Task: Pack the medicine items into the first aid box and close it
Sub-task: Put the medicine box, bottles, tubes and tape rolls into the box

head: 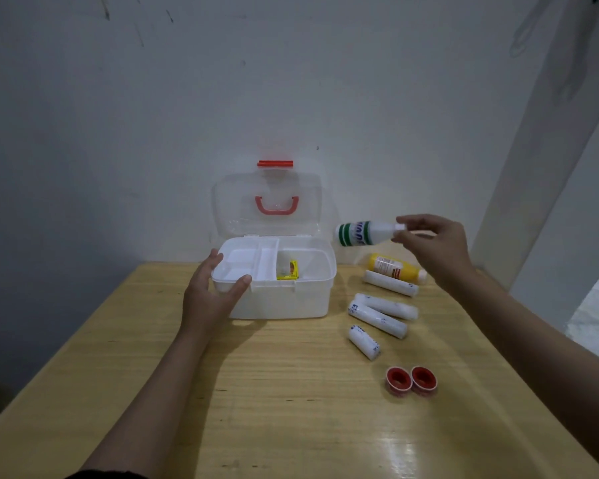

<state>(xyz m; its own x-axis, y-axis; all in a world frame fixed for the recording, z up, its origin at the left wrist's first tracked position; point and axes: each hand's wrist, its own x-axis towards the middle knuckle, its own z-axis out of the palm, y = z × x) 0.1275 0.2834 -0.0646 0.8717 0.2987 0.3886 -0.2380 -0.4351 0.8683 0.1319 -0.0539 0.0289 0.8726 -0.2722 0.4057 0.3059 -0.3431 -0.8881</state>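
— On wooden table (291, 392): first aid box (284, 299), lid up; left hand (210, 293) gripping its front-left corner.
— Right hand (433, 248)?
— Pinching white bottle (365, 233) by its cap, airborne right of box.

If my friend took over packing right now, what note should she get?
Left hand: steadies the first aid box at its front left corner; lid open.
Right hand: holds the white bottle by its cap, in the air to the right of the box.
Done: a yellow packet lies inside.
Left: white bottle, yellow bottle, four bandage rolls and two red tape rolls on the table; then close the lid.
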